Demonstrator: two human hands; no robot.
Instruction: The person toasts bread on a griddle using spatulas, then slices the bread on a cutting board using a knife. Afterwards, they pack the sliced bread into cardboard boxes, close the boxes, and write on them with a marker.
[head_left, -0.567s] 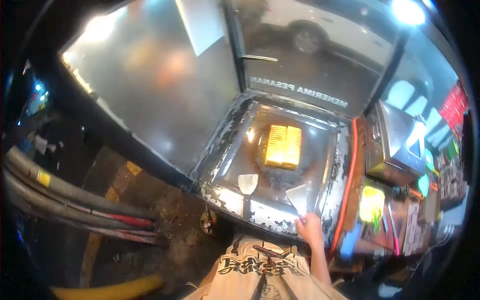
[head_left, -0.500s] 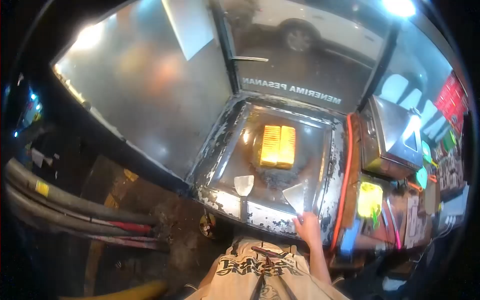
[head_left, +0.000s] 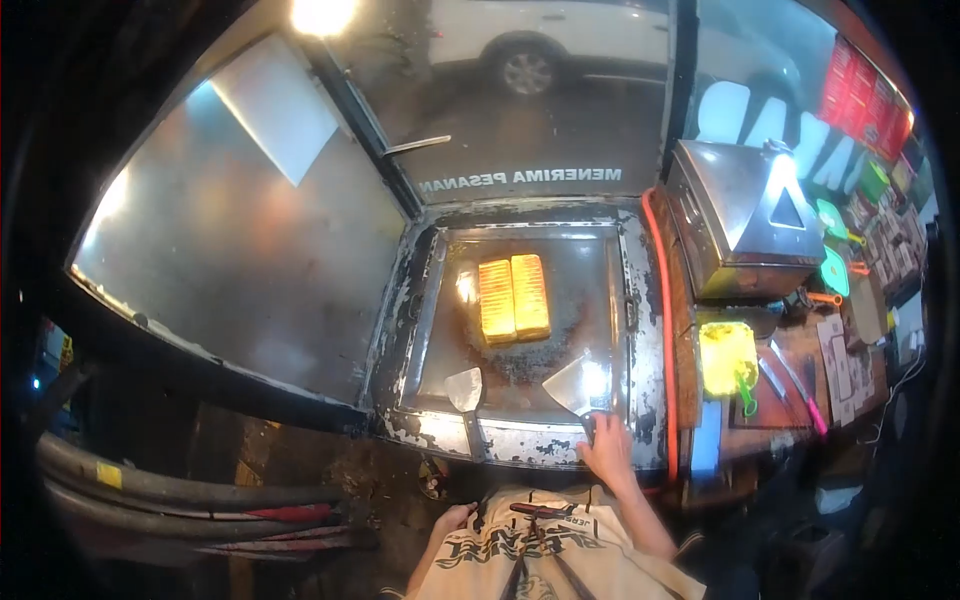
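Note:
On the griddle (head_left: 460, 330) two blocks of bread lie side by side, the left bread block (head_left: 496, 302) and the right bread block (head_left: 532, 298), both yellow-orange with browned lines. My right hand (head_left: 608, 447) is closed at the dark handle of a wide metal spatula (head_left: 568, 386), whose blade rests on the griddle's near right part. A second metal spatula (head_left: 464, 389) lies at the near left, its handle across the front rim, touched by neither hand. My left hand (head_left: 457, 517) is low beside the apron (head_left: 545, 550), fingers curled; what they hold, if anything, is hidden.
Glass panels with lettering stand behind and left of the griddle. An orange hose (head_left: 664, 300) runs along its right edge. Farther right are a metal box (head_left: 745, 220), a tub of yellow spread (head_left: 728, 355), and a knife with a pink handle (head_left: 800, 390).
My view has turned, so the griddle and bread sit farther left in it. My left hand has come into sight by the apron. My right hand stays at the right spatula's handle.

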